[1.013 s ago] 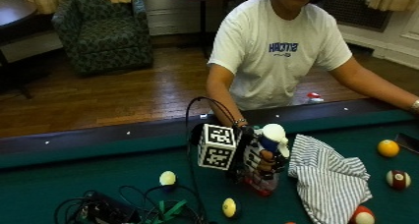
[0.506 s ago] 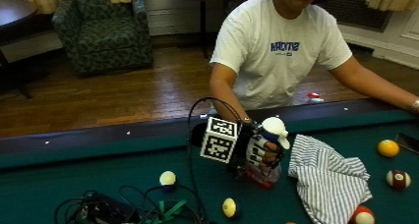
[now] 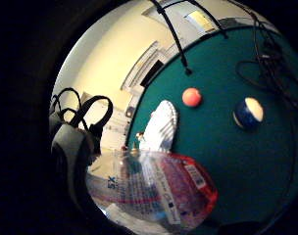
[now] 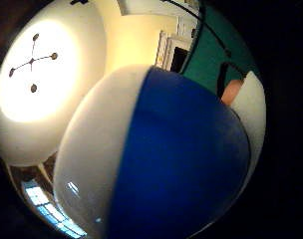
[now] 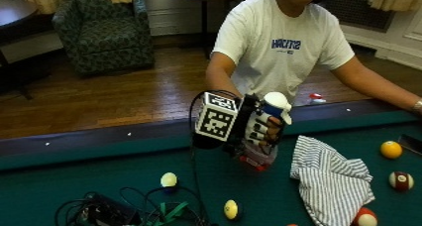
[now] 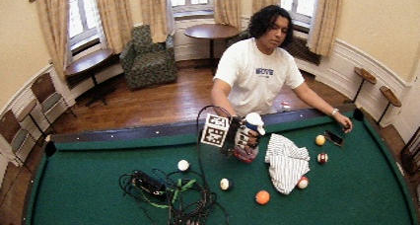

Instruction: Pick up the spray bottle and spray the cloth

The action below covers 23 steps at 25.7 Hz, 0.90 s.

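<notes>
Item: clear plastic spray bottle with a white-and-blue trigger head and a reddish base [image 5: 262, 137], held upright above the green felt surface [image 5: 99, 186] of a pool table, lifted off it, just beside and to one side of the cloth. Holder: black-gloved right hand [image 5: 258, 127], its fingers [image 5: 270, 129] curled round the neck and upper body of the bottle below the head. In the little-finger-side palm view the labelled body [image 3: 159, 191] lies close to the palm, with liquid apparently inside; in the thumb-side palm view the head [image 4: 161, 159] fills most of the picture. Handling, as a judgement: light to moderate in weight depending on fill, thin-walled and likely to give under a squeeze, smooth plastic that may slip; not fragile. Best held at the narrow neck with one finger free for the trigger, which the present hold seems to suit; whether a finger is already on the trigger cannot be told. Target: white cloth with thin dark stripes [image 5: 333, 179], soft, crumpled in a heap on the surface. Nearby: a yellow ball [image 5: 391, 149] and a maroon-striped ball [image 5: 399, 180] beyond the cloth, a pale ball [image 5: 169, 179], and a tangle of black cables [image 5: 112, 211].
</notes>
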### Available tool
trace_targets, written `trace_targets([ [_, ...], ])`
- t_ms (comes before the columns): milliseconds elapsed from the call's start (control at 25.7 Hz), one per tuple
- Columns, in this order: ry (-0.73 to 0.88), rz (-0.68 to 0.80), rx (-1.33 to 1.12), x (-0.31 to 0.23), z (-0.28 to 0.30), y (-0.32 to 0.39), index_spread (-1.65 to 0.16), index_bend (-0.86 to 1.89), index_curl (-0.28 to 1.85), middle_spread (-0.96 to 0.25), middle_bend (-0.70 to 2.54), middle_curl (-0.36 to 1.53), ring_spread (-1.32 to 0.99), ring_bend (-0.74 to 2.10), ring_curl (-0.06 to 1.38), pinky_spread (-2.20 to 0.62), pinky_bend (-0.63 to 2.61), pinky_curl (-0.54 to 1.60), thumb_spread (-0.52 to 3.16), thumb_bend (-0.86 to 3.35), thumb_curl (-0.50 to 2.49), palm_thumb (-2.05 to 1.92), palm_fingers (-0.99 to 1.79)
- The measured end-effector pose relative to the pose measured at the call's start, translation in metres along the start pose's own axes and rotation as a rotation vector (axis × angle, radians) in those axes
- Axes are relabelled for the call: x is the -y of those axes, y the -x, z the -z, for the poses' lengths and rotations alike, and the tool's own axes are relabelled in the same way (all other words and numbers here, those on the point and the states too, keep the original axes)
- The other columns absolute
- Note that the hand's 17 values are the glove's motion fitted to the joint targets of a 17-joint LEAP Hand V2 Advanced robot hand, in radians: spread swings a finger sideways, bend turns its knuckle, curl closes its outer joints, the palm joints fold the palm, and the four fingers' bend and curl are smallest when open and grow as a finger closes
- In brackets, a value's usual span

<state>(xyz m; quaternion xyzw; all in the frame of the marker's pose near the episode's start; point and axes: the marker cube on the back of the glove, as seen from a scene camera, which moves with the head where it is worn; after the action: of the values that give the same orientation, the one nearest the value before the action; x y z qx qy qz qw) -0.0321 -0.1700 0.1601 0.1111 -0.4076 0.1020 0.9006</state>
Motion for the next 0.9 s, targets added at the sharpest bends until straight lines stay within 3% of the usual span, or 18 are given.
trace_targets([
  [429,0.324,0.065,-0.543,0.043,0.005,0.091,-0.27,0.37,0.53,-0.23,0.56,0.52,-0.22,0.63,0.45,-0.30,0.41,0.39,0.29,-0.03,0.67,0.90,1.40],
  [896,0.688,0.144,-1.205,0.025,-0.083,0.102,-0.27,0.36,0.55,-0.23,0.58,0.52,-0.22,0.64,0.46,-0.30,0.42,0.39,0.26,-0.03,0.71,0.89,1.39],
])
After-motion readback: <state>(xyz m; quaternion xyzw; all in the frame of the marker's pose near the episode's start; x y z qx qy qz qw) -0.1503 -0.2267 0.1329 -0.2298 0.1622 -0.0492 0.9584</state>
